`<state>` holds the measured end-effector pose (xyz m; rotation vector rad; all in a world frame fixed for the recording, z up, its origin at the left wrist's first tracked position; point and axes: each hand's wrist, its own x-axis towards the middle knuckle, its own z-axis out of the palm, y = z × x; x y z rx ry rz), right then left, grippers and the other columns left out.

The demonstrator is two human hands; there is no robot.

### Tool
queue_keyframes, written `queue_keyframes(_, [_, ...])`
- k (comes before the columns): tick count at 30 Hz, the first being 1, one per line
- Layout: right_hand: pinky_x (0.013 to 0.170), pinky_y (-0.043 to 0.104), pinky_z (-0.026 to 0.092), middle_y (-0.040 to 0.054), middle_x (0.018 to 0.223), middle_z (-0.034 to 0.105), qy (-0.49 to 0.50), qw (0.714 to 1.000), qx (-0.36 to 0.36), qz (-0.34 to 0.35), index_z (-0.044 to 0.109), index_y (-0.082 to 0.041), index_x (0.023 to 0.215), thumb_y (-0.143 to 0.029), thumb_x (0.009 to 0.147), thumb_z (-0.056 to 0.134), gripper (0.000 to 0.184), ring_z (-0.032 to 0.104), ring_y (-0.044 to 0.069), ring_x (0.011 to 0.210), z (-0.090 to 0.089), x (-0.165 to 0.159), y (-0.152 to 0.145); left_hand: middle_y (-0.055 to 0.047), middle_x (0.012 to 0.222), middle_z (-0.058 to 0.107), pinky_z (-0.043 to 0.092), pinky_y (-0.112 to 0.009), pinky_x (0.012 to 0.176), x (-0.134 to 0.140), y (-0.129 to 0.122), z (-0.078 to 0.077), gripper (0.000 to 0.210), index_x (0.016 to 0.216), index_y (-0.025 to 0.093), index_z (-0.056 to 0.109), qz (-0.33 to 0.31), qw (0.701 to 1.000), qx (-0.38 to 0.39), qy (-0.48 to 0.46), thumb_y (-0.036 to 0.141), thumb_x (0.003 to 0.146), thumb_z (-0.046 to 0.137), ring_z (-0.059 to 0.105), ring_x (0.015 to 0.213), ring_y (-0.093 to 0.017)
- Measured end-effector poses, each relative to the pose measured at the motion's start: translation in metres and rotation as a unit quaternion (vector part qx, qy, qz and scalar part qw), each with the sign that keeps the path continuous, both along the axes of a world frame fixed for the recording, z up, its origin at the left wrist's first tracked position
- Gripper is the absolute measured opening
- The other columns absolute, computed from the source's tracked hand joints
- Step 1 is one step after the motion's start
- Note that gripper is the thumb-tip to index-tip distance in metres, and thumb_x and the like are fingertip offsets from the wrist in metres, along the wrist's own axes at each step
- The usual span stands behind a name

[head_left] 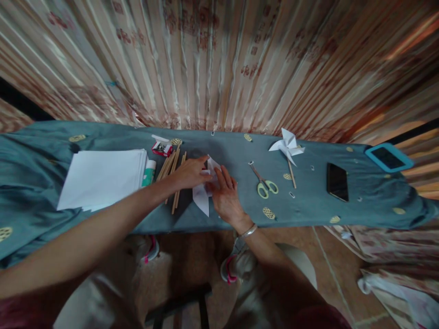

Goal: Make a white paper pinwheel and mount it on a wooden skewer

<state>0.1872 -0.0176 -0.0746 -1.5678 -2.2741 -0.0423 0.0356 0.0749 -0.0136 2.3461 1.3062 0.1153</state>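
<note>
A white paper pinwheel point(201, 199) with cut, folded blades lies on the cloth-covered table in front of me. My left hand point(192, 173) grips it from the left, its index finger stretched toward the top blade. From the right, my right hand point(226, 196) presses and holds the folded paper near its middle. My fingers partly hide the centre of the paper. Just left of it lie several thin wooden sticks point(174, 183). A pair of scissors point(263, 183) with pale green handles rests to the right.
A stack of white paper point(103, 178) lies at left beside a green-and-white glue stick point(149, 172). Behind the sticks sits a small red box point(162, 149) of metal pins. Toward the right are a pinwheel on a stick point(288, 146), a black phone point(337, 182) and a blue-framed tablet point(389, 157).
</note>
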Motion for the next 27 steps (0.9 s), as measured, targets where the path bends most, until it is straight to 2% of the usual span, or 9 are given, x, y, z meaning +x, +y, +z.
queue_keyframes(3, [0.108,0.053,0.036,0.0151,0.153,0.041,-0.004,1.000,0.000,-0.001,0.067,-0.020,0.118,-0.019,0.097,0.046,0.029,0.027,0.032,0.146,-0.001,0.001,-0.001,-0.010,0.097,0.076,0.049,-0.033,0.087,0.003,0.006,0.000,0.064,0.138,0.006,0.047,-0.015,1.000,-0.015,0.013,0.033,0.081,0.059,0.070,0.096,-0.026])
queue_keyframes(6, [0.109,0.052,0.035,0.0146,0.153,0.041,-0.010,1.000,-0.008,-0.003,0.063,-0.021,0.124,-0.020,0.097,0.047,0.031,0.027,0.032,0.146,-0.001,0.001,-0.002,-0.008,0.090,0.075,0.049,-0.030,0.082,0.006,0.009,-0.001,0.062,0.134,0.007,0.051,-0.022,0.999,-0.013,0.031,0.034,0.079,0.061,0.071,0.090,-0.024])
queue_keyframes(14, [0.108,0.052,0.036,0.0150,0.152,0.043,-0.011,1.000,0.008,0.003,0.063,-0.019,0.124,-0.022,0.099,0.044,0.031,0.025,0.032,0.147,0.000,0.000,-0.003,-0.002,0.088,0.075,0.049,-0.025,0.078,0.010,0.010,0.008,0.052,0.126,0.017,0.062,-0.057,0.998,-0.022,0.022,0.024,0.074,0.062,0.070,0.085,-0.020])
queue_keyframes(22, [0.108,0.054,0.037,0.0153,0.154,0.040,-0.011,1.000,0.001,0.009,0.063,-0.019,0.123,-0.019,0.099,0.044,0.031,0.026,0.033,0.147,0.004,0.001,-0.005,-0.004,0.092,0.075,0.049,-0.025,0.079,0.012,0.010,0.010,0.040,0.111,0.017,0.070,-0.056,0.997,-0.031,0.040,0.021,0.072,0.062,0.070,0.087,-0.021])
queue_keyframes(27, [0.108,0.053,0.038,0.0150,0.154,0.039,-0.016,1.000,-0.004,0.011,0.065,-0.019,0.120,-0.018,0.098,0.045,0.030,0.027,0.033,0.147,0.006,0.001,-0.006,-0.004,0.091,0.075,0.049,-0.026,0.078,0.011,0.012,0.008,0.040,0.112,0.018,0.070,-0.046,0.997,-0.044,0.034,0.024,0.074,0.061,0.070,0.086,-0.021])
